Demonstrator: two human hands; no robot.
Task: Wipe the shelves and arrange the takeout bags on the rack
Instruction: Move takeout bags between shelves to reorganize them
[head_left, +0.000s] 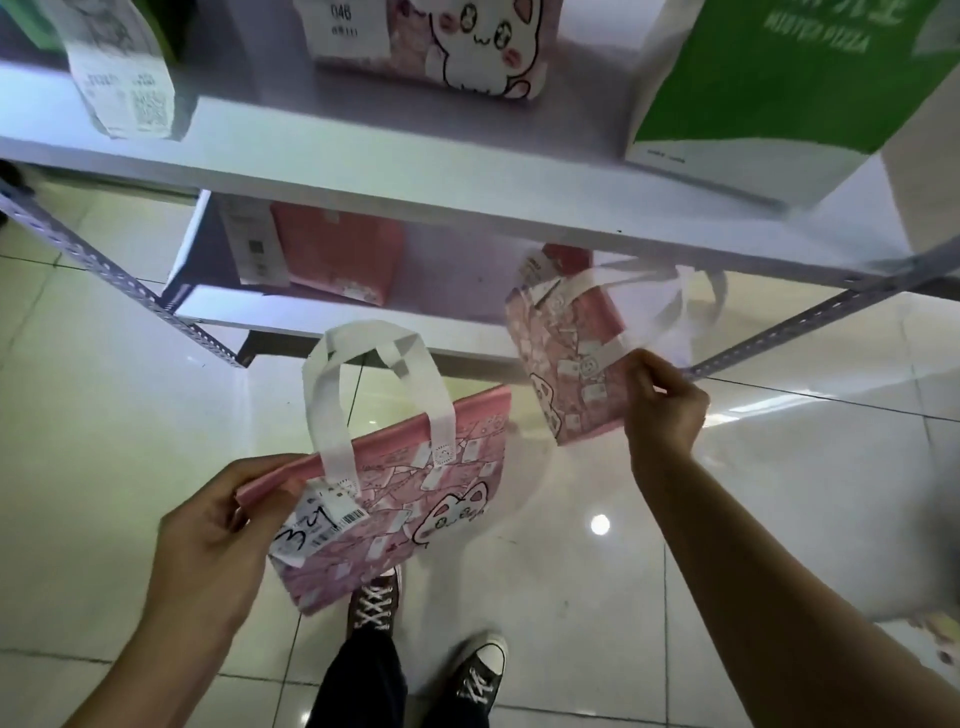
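**Two bags in hand, rack partly filled**

Nearest us, our left hand (208, 540) pinches the tagged pink cat bag (410, 499) by its corner. Our right hand (665, 405) pinches a second pink bag (566, 364) off the lower shelf's (363, 325) front edge. We judge arranging is midway. Beyond, the upper shelf (395, 150) holds a cat bag (467, 47) and a green pizza bag (769, 83); we see no cloth, and the wiping can't be judged.
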